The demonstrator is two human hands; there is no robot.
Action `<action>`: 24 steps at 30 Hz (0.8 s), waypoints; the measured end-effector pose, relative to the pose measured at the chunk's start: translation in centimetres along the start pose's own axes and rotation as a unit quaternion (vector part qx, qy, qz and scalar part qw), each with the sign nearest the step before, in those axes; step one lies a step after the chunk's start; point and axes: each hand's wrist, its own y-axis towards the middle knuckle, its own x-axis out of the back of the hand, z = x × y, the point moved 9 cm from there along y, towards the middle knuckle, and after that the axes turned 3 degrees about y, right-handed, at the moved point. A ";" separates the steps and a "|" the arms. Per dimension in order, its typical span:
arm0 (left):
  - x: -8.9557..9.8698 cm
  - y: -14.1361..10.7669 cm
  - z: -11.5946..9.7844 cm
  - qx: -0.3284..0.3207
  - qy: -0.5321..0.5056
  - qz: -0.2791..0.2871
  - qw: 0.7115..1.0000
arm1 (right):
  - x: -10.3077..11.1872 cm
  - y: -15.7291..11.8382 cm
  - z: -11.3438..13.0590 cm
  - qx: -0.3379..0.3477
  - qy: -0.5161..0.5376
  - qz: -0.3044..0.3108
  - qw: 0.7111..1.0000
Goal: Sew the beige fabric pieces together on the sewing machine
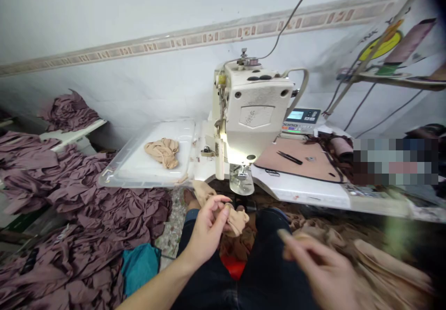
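My left hand (211,226) is closed around a small piece of beige fabric (238,220), pinched between thumb and fingers above my lap. Part of the cloth trails behind the hand toward the table edge. My right hand (317,263) is blurred at the lower right, with thumb and fingers curled together; what they hold, if anything, cannot be made out. Beyond the left hand stands a white sewing machine (259,110), its lamp lit over the needle area and the clear plate (241,180). Beige fabric (379,259) lies heaped beside my right hand.
A crumpled beige piece (163,152) rests on a clear plastic lid (121,161) left of the machine. Black thread snips (290,157) lie on a pink mat (303,161). Mauve fabric piles (139,222) and a teal cloth (141,266) spread at left. A thread stand (400,80) rises at right.
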 end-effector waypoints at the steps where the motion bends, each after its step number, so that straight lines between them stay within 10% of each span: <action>1: -0.5 -0.1 1.1 0.016 -0.019 0.003 1.000 | -2.9 -0.2 0.5 0.021 0.013 0.016 1.000; 7: 1.3 -0.1 3.7 0.012 0.018 -0.007 1.000 | -13.8 -0.7 0.3 0.005 0.043 0.100 0.994; 16: 0.9 -0.5 3.2 -0.073 0.288 0.231 0.926 | -9.9 1.7 1.1 -0.065 0.025 0.275 0.959; 24: -1.5 0.0 5.3 0.053 0.134 0.272 0.952 | -8.0 3.4 2.1 -0.001 0.017 0.288 0.958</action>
